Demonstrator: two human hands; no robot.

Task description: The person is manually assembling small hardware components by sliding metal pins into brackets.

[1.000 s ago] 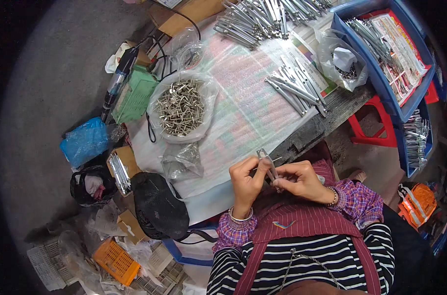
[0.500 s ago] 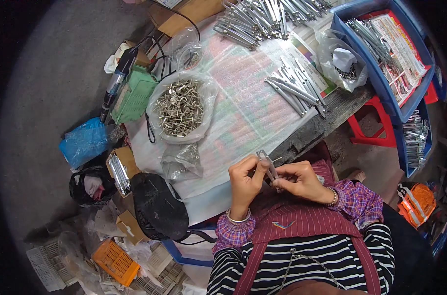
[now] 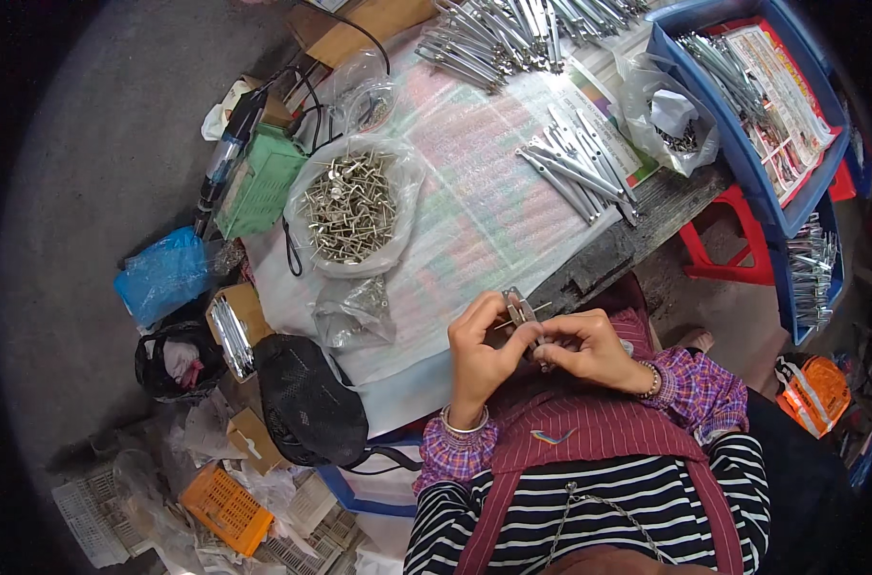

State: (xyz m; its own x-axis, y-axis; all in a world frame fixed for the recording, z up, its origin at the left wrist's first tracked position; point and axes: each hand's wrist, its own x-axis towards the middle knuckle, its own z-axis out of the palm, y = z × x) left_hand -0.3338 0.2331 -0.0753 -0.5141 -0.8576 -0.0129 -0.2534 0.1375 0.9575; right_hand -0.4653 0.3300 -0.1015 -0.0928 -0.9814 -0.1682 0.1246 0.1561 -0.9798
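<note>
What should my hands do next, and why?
Perhaps nudge the pin with the left hand while the right hand steadies the strip: both hands grip the strip, and the pin juts out on its right; whether it is seated, I can't tell.

The metal piece I hold [image 3: 526, 316] is silver-grey, and I wear a purple plaid sleeve [image 3: 695, 388] on each arm, a black-and-white striped shirt [image 3: 589, 503] and a dark red apron [image 3: 613, 439] with thin pale pinstripes and a small rainbow-coloured motif [image 3: 552, 437]. In front of me, the table sheet [image 3: 455, 211] is whitish with blurry pink and green patches, and the heaped pins [image 3: 349, 211] are dull brassy silver. Around me I see a pale green box [image 3: 252, 187], a bright red stool [image 3: 743, 274], a blue tray [image 3: 773, 209] and an orange basket [image 3: 227, 508].
</note>
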